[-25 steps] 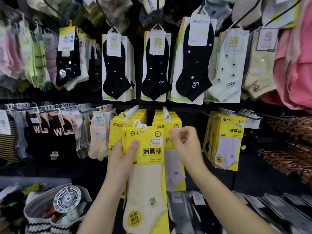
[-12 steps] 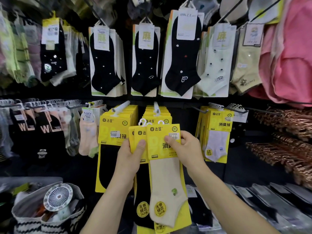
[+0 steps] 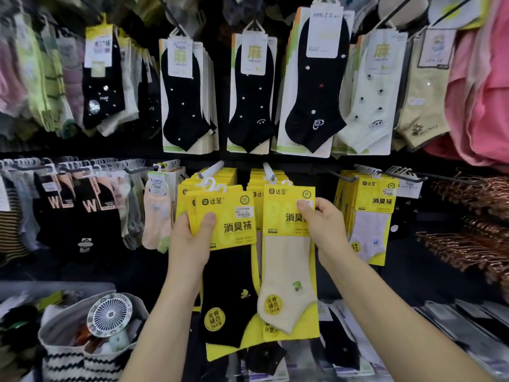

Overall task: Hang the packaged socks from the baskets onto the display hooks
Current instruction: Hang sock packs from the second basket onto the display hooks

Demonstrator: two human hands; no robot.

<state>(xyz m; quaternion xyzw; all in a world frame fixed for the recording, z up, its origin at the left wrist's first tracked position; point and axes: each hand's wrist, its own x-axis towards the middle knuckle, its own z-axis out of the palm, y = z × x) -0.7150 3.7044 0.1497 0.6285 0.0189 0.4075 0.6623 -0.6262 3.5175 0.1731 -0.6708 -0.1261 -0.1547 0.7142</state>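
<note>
The right fingers (image 3: pixel 306 210) pinch the cream pack (image 3: pixel 287 271) by its header's upper corner, leaving its loop free near the hook (image 3: pixel 268 172), likely for threading, while the left fingers (image 3: pixel 207 221) clamp the black packs (image 3: pixel 228 285) aside as spares.

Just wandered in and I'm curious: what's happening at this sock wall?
A person is stocking a sock display. The left hand grips a few yellow black-sock packs. The right hand pinches a single cream-sock pack, held up by the tip of a white hook. Whether its hanger is on the hook is unclear.
</note>
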